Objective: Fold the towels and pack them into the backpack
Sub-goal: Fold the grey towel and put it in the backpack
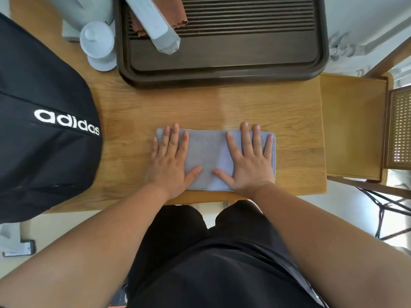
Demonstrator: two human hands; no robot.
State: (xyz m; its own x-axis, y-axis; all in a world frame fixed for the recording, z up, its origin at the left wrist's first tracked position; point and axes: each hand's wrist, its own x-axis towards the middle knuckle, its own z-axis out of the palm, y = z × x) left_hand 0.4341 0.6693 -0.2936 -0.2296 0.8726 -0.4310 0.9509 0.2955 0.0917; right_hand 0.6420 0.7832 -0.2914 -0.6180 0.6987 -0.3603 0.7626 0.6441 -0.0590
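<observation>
From my remote seat I see both hands pressed flat on a grey-blue towel (209,156) that lies folded into a long rectangle near the front edge of the wooden table (255,107). The left hand (172,158) covers the towel's left end, palm down, fingers spread and pointing away from the body, the thumb angled in toward the middle. The right hand (251,161) mirrors it on the right end, fingers splayed, thumb also turned inward. Neither hand grips anything — both lie open on the cloth, with a bare strip of towel between the two thumbs. The fingertips reach the towel's far edge, and some sit just past it on the wood.

The black backpack (42,130) stands to the left of the towel, on the table's left side and well clear of the left hand; white lettering runs across its face. I cannot tell from here whether it is unzipped.

Beyond the towel sits a dark slatted tray (233,70). On its left part lies a reddish-brown cloth (178,16) with a pale grey box-like object (155,25) across it — what that object is I cannot make out. Just left of the tray stands a pale lidded cup (97,41).

To the right of the table I see a wooden chair (353,127) with a woven cane panel. The person's dark clothing fills the bottom of the view.
</observation>
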